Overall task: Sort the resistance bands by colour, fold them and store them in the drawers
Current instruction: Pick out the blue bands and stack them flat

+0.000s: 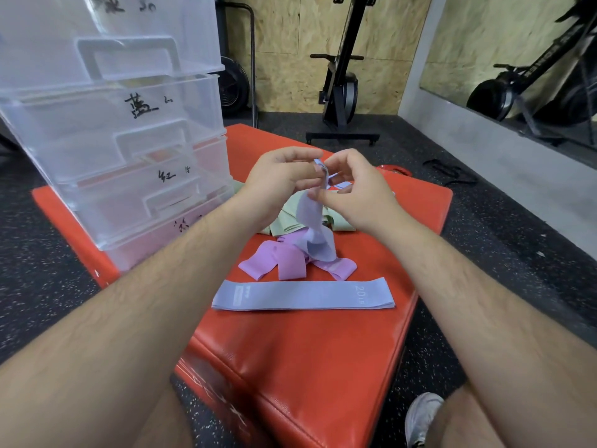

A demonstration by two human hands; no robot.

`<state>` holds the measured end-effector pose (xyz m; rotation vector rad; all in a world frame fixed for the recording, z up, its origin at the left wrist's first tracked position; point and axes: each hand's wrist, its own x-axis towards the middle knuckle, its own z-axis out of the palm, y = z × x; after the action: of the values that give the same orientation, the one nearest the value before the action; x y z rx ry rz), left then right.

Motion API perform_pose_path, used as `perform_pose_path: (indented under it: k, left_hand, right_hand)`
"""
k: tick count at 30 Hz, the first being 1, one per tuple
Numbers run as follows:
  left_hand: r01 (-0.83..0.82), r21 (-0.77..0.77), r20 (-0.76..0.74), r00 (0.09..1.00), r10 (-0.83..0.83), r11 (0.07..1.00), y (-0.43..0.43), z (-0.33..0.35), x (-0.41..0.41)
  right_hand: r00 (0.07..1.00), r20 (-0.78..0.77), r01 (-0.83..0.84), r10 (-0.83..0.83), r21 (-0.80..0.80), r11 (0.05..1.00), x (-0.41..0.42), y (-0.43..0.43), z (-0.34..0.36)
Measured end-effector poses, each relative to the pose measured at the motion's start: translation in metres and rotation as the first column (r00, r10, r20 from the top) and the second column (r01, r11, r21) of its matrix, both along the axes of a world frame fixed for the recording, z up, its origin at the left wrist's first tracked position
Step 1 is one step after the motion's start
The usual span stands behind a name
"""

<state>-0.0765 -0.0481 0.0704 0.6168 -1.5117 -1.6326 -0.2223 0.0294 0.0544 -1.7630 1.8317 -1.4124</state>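
Currently both hands are up over the red mat (323, 367): left hand (277, 182) and right hand (352, 192) each pinch the top of a lavender band (311, 227), which hangs down onto the pink bands (284, 263). Green bands (284, 221) lie just behind those. Near side, a flat stack of lavender bands (303, 294). Clear drawers (122, 150) stand on the mat's left, all closed.
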Motion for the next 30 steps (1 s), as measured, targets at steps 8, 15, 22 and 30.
perform_pose_path:
  k: [8,15,22,30]
  left_hand:
    - [-0.101,-0.668,0.307,0.865,0.396,0.738,-0.003,-0.007,0.008]
    - [-0.139,-0.6,0.305,0.871,0.386,0.788,-0.005,-0.006,0.014]
    - [-0.076,-0.435,0.343,0.907,0.244,0.897,-0.007,-0.006,0.03]
    - [-0.171,-0.373,0.301,0.908,0.293,0.912,-0.01,-0.012,0.054]
  right_hand:
    - [0.998,0.044,-0.034,0.034,-0.01,0.999,0.003,-0.006,0.0]
    - [0.997,0.043,-0.061,0.059,0.031,0.998,0.006,-0.009,-0.002]
    - [0.983,0.047,-0.182,0.177,0.125,0.975,0.004,-0.008,-0.007]
    - [0.973,-0.073,-0.175,0.221,0.392,0.903,-0.011,0.002,-0.014]
